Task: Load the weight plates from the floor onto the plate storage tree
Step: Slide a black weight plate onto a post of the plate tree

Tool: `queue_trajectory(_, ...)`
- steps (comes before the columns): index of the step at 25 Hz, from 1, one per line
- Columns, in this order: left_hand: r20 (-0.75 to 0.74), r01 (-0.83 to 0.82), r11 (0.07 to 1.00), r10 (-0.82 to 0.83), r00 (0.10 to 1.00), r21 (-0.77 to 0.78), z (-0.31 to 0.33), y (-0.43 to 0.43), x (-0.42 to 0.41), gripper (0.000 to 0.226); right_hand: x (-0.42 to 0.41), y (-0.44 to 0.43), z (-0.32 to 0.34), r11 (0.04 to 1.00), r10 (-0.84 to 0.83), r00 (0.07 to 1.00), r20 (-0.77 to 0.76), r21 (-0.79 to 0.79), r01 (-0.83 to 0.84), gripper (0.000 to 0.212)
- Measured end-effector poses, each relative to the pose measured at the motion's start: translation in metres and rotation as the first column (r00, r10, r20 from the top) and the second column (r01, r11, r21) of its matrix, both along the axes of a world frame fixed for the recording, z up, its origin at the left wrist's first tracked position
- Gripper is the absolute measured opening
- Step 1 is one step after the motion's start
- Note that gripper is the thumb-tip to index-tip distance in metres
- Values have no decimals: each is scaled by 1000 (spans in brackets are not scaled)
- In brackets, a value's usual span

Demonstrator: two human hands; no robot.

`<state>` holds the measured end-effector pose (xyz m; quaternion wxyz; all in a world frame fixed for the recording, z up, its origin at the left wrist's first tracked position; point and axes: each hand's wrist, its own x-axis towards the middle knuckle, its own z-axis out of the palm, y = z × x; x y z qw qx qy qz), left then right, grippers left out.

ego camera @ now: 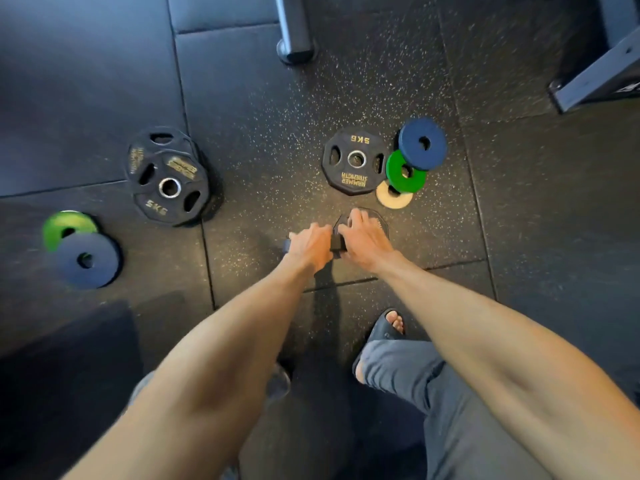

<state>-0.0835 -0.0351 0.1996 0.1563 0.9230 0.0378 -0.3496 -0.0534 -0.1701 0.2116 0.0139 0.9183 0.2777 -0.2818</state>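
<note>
A small black plate (380, 220) lies on the speckled rubber floor, mostly hidden under my hands, its near-left edge lifted. My right hand (367, 239) lies over it with fingers curled on its far rim. My left hand (310, 245) grips its raised left edge. A dark bluish object (286, 245) peeks out left of that hand. Beyond lie a black 5 kg plate (355, 161), a blue plate (422, 143), a green plate (403, 171) and a cream plate (393, 197), overlapping. At the left are stacked black 5 kg plates (169, 178), a green plate (67, 226) and a blue plate (86, 259).
A dark metal foot of a frame (294, 32) rests on the floor at the top centre. Another frame base (595, 76) sits at the top right. My sandalled foot (388, 327) and trouser leg (450, 403) are below my hands. The storage tree's pegs are out of view.
</note>
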Motion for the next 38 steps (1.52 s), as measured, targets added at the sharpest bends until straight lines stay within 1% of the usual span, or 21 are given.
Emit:
queue_trajectory(2,-39,-5,1000,5,999,-12,61,13,-13,29,-16,10,58,996,-65,990,-127,52,73,30)
queue_trajectory(3,-54,-8,1000,8,998,-12,92,19,-18,28,-22,14,88,994,-72,985,-157,73,85,29)
queue_trajectory(5,-40,-36,999,35,999,-20,157,33,-23,29,-28,22,149,987,-62,987,-150,138,83,28)
queue_trajectory(8,32,-59,996,61,998,-63,249,59,-23,30,-28,40,245,968,-53,996,-70,242,69,24)
queue_trajectory(12,151,-30,997,40,988,-70,351,92,-2,35,-18,62,348,929,-83,994,69,367,52,27)
queue_trajectory(16,320,21,994,14,947,-107,423,121,33,34,3,84,412,908,-115,962,247,418,1,35)
queue_trajectory(18,422,62,989,-1,907,-132,452,134,58,28,22,91,437,900,-177,925,336,436,14,39)
queue_trajectory(20,517,91,981,13,856,-174,478,145,88,22,49,96,457,875,-244,880,407,484,18,42)
queue_trajectory(23,637,110,975,39,770,-194,519,160,145,21,104,106,492,832,-312,807,502,554,-23,45)
queue_trajectory(28,749,182,954,62,660,-239,613,173,265,22,230,117,579,806,-321,689,649,570,-162,48)
queue_trajectory(30,800,200,942,101,592,-268,656,180,311,22,280,119,621,798,-301,662,687,561,-219,51)
queue_trajectory(32,835,210,934,138,532,-289,701,182,357,19,330,121,666,772,-319,620,717,576,-268,51)
queue_trajectory(35,861,226,931,148,487,-288,763,184,423,22,400,123,729,704,-334,608,721,619,-348,44)
queue_trajectory(38,873,211,941,142,466,-266,814,185,494,23,476,124,777,664,-366,586,723,645,-380,49)
